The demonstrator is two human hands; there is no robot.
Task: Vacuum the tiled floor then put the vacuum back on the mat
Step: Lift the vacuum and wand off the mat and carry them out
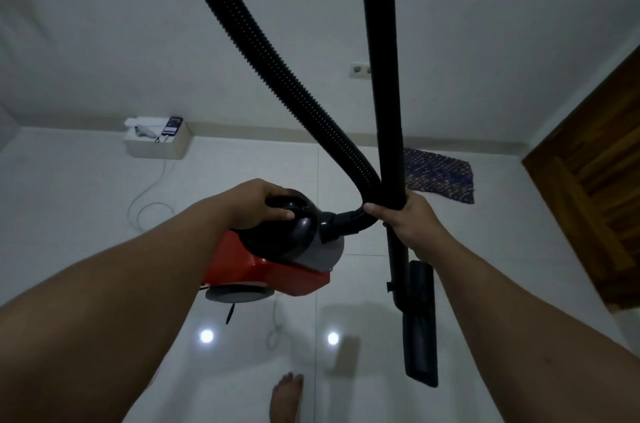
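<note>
Red vacuum [273, 270], one; two hands [256, 204] [408, 218] hold it; one mat [438, 176].

The hose [263, 51] and the wand [382, 58] both run off the top edge, so no idea where they join. The left hand [258, 202] covers the vacuum [277, 270] handle, and the phone [173, 125] screen is way too small to read.

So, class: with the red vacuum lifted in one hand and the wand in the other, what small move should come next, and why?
Probably carry it forward and right toward the patterned mat by the wall. The left hand grips the vacuum by its black handle, seemingly clear of the floor; the right hand holds the wand, floor nozzle hanging. The mat lies ahead, bare.
</note>
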